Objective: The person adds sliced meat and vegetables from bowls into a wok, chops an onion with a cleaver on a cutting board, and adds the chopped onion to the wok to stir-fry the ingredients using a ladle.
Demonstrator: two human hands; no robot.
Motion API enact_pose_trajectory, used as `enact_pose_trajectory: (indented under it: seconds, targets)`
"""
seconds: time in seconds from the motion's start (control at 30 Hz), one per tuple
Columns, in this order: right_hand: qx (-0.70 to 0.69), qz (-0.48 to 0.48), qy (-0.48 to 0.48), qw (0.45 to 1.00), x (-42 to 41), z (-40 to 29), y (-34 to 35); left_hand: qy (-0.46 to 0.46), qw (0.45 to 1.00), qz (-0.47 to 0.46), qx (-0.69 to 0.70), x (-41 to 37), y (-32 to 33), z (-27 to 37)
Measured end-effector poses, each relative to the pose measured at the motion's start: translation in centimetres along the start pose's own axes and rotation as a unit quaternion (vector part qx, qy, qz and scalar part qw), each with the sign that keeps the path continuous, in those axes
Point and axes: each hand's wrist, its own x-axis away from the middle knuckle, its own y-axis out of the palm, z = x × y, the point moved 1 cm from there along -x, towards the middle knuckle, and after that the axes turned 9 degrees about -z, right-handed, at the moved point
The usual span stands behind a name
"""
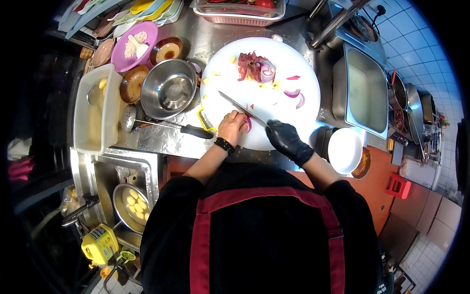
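My right hand point(287, 139), in a black glove, grips the handle of a kitchen knife point(238, 106). Its blade points up and left across the round white cutting board point(293, 126). Bare, with a dark bead bracelet at the wrist, my left hand point(232, 128) presses a piece of red onion point(249, 125) onto the board beside the blade; the fingers partly hide that piece. Farther up the board lie a cut red onion half point(267, 70) and a heap of reddish onion skins point(250, 66). Purple onion slices point(292, 93) and small pale yellow pieces point(216, 73) are scattered around.
Left of the board are a steel bowl point(150, 88), a skimmer with a black handle point(196, 131) and a white plastic tub point(96, 145). Peeled potatoes point(136, 203) sit in a sink pot. A steel container point(339, 88) and a white bowl point(345, 150) stand to the right.
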Motion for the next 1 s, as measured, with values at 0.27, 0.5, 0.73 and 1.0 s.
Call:
enact_pose_trajectory:
  seconds: [0.27,0.5,0.73,1.0]
  targets:
    - [-0.007,0.100,0.095,0.990,-3.3,-0.1,-1.5,0.094,0.996,-0.002,-0.008,1.0,2.4,-2.7]
    - [0.098,0.072,0.108,0.987,-7.4,2.9,3.4,0.164,0.980,-0.097,-0.058,0.3,2.5,-1.1]
    - [0.132,0.213,0.095,0.963,-3.7,11.4,-1.8,0.155,0.985,-0.048,-0.059,0.9,1.5,0.0]
    - [0.066,0.123,0.078,0.987,-6.0,14.8,-2.0,-0.081,0.932,-0.022,0.352,-0.1,3.0,-4.0]
